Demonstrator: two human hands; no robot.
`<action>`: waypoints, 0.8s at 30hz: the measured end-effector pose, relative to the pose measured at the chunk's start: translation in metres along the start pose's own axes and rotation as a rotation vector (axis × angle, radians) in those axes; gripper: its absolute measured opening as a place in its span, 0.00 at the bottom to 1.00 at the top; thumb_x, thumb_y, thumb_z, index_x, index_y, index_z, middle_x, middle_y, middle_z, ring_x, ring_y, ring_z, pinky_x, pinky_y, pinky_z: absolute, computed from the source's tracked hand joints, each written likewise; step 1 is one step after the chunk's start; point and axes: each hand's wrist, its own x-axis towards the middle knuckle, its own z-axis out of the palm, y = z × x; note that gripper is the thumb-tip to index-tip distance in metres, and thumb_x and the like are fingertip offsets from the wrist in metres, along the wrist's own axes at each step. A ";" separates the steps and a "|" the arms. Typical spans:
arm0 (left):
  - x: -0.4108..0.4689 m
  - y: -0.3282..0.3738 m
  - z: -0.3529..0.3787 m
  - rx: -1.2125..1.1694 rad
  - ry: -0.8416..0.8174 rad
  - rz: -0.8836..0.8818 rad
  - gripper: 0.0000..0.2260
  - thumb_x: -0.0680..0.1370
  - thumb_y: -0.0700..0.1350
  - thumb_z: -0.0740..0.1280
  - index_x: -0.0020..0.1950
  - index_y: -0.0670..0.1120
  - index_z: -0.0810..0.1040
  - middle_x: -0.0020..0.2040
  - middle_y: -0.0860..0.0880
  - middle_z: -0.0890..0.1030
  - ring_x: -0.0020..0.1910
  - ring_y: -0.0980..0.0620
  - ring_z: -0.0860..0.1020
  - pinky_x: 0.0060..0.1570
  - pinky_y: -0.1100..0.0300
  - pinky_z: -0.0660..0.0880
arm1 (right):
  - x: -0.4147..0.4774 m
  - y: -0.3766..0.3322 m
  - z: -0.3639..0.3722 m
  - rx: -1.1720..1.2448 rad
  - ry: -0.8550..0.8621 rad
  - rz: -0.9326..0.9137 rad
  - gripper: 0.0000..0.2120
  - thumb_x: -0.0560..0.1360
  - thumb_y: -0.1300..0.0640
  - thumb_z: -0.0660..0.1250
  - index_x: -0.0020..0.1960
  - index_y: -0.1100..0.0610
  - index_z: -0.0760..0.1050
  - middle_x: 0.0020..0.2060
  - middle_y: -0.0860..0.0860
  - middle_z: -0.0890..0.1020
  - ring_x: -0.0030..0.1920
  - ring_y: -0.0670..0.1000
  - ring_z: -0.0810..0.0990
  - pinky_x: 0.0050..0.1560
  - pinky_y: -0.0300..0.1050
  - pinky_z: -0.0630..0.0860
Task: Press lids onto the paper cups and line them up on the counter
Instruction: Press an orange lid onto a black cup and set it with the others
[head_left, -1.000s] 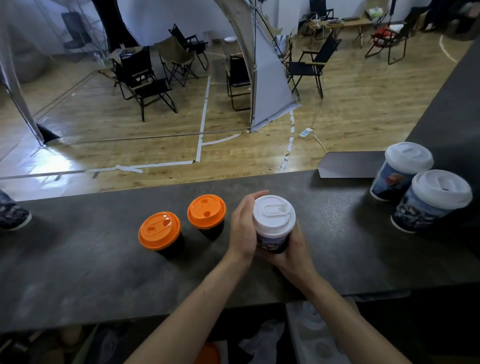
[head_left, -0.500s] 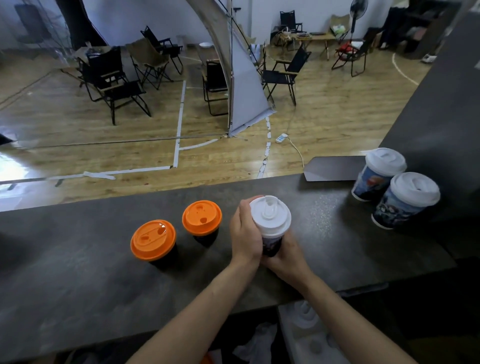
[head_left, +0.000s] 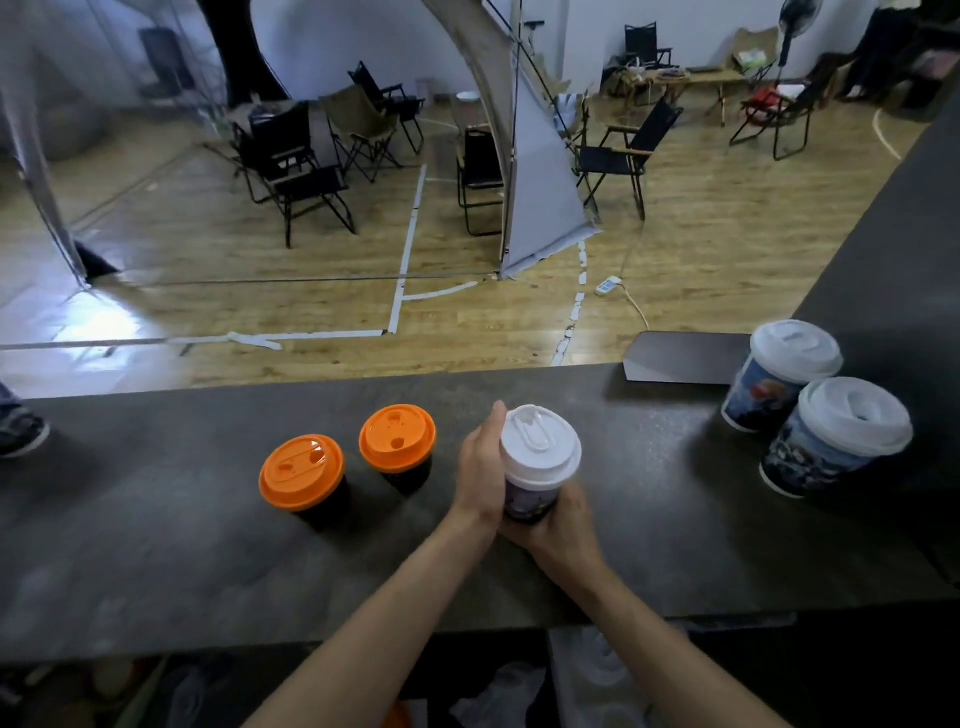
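A small paper cup with a white lid (head_left: 539, 457) stands on the dark counter (head_left: 156, 561), held between both hands. My left hand (head_left: 480, 470) wraps its left side, thumb reaching up beside the lid. My right hand (head_left: 563, 525) cups the base and near side from below. To the left stand two dark cups with orange lids (head_left: 302, 472) (head_left: 398, 437), side by side. At the right, two larger printed cups with white lids (head_left: 784, 371) (head_left: 839, 434) stand close together.
A dark flat panel (head_left: 685, 357) lies at the counter's far edge beside the printed cups. The counter turns a corner at the right. Beyond it is a wooden floor with folding chairs. White plastic items sit under the counter's near edge.
The cup in my hands has tilted back from a lean to nearly upright. Both hands keep their hold; the view shifted slightly.
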 end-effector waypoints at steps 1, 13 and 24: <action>0.003 0.003 0.002 0.006 0.001 -0.007 0.16 0.82 0.53 0.63 0.43 0.45 0.85 0.43 0.48 0.86 0.47 0.50 0.82 0.52 0.53 0.76 | 0.000 0.001 -0.001 0.019 0.017 -0.009 0.43 0.60 0.46 0.83 0.71 0.56 0.73 0.65 0.46 0.80 0.66 0.41 0.78 0.64 0.37 0.74; -0.006 0.009 0.009 0.011 0.092 -0.053 0.20 0.86 0.48 0.59 0.40 0.44 0.84 0.37 0.52 0.86 0.42 0.56 0.83 0.46 0.64 0.77 | 0.003 0.006 -0.007 0.075 0.020 -0.058 0.37 0.62 0.55 0.85 0.67 0.45 0.72 0.61 0.42 0.81 0.62 0.39 0.79 0.59 0.33 0.75; 0.011 0.007 0.004 0.087 -0.062 0.045 0.15 0.80 0.49 0.61 0.47 0.44 0.86 0.44 0.51 0.88 0.47 0.57 0.84 0.51 0.61 0.78 | 0.003 0.001 -0.015 0.085 0.004 0.015 0.41 0.62 0.59 0.85 0.71 0.55 0.71 0.64 0.43 0.81 0.64 0.42 0.79 0.62 0.36 0.75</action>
